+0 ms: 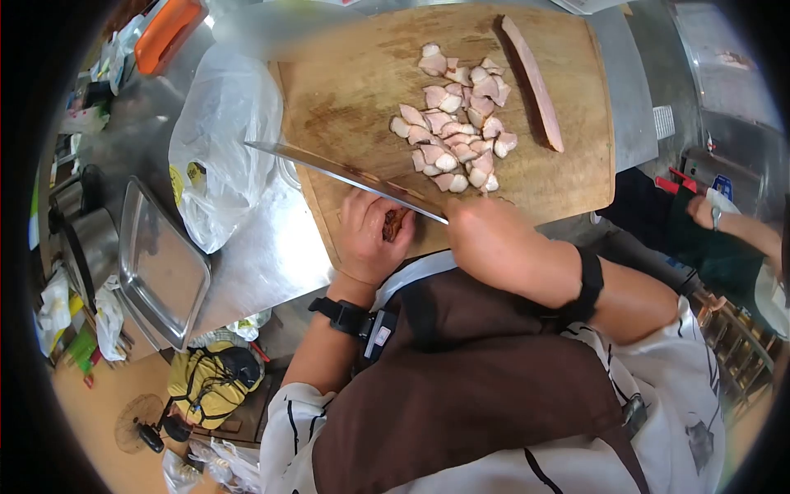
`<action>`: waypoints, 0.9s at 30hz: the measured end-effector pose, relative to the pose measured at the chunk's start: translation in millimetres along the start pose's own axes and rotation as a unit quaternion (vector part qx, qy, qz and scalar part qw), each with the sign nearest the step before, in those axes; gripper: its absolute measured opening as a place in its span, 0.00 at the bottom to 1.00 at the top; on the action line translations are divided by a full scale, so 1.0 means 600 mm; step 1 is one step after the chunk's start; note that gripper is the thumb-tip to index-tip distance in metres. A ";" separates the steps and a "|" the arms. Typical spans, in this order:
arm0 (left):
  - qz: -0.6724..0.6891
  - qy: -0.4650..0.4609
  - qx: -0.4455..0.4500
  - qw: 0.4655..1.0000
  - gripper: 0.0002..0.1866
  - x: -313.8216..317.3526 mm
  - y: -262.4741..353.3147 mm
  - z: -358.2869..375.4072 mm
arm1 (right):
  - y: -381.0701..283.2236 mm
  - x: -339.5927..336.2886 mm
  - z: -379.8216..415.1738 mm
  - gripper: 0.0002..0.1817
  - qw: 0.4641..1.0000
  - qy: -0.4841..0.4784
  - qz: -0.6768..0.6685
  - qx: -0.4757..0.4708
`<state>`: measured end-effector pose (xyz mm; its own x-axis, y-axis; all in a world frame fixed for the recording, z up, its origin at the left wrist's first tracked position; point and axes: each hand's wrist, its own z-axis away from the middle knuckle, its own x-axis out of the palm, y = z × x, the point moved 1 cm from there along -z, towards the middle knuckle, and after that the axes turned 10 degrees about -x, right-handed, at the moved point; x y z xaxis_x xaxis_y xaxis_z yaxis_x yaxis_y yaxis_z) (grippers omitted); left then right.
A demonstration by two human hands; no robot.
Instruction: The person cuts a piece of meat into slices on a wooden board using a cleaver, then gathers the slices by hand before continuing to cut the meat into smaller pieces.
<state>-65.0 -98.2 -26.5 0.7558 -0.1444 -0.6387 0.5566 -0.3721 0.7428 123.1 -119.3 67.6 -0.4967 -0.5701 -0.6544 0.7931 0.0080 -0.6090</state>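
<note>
My right hand [485, 235] is closed round the handle of a long knife [346, 177], whose blade points to the left across the near part of the wooden cutting board [354, 90]. Just below the blade, my left hand [368, 235] has its fingers curled over a browned piece of meat [395, 224] at the board's near edge. Much of that piece is covered by the fingers. Sliced meat [453, 128] lies in a loose heap mid-board. Along the right side rests a long uncut meat strip [533, 82] with a dark edge.
Left of the board are a clear plastic bag [226, 140] and a metal tray [164, 263] on the steel counter [280, 247]. An orange object [167, 34] sits at the far left. Another person's arm [741, 222] shows at the right.
</note>
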 end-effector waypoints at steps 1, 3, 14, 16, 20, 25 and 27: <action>0.000 0.001 0.003 1.000 0.19 -0.001 0.004 0.002 | -0.007 0.002 -0.004 0.08 1.000 0.010 0.013 0.006; -0.003 0.010 0.013 1.000 0.18 0.003 0.009 -0.005 | -0.003 0.004 -0.005 0.08 1.000 0.020 0.009 -0.002; 0.020 0.008 0.023 1.000 0.17 -0.011 0.012 0.007 | 0.044 0.014 0.134 0.10 0.995 0.090 -0.031 0.035; 0.012 0.012 0.037 0.999 0.17 -0.011 0.011 0.009 | 0.026 0.004 0.135 0.09 0.993 0.107 -0.021 0.035; -0.034 0.019 0.056 0.998 0.17 -0.009 0.012 0.005 | 0.005 -0.014 0.153 0.06 0.997 0.079 0.020 0.007; -0.048 0.012 0.053 0.997 0.18 -0.007 0.008 0.009 | -0.010 -0.021 0.165 0.05 0.998 0.049 0.033 0.023; -0.040 0.017 0.055 0.998 0.18 -0.008 0.010 0.005 | -0.011 -0.025 0.165 0.05 0.999 0.036 0.026 0.026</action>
<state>-66.2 -102.4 -19.6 0.7225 -0.0800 -0.6867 0.5758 -0.4802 0.6617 160.6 -192.2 125.9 -0.4771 -0.5100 -0.7158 0.8344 -0.0071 -0.5511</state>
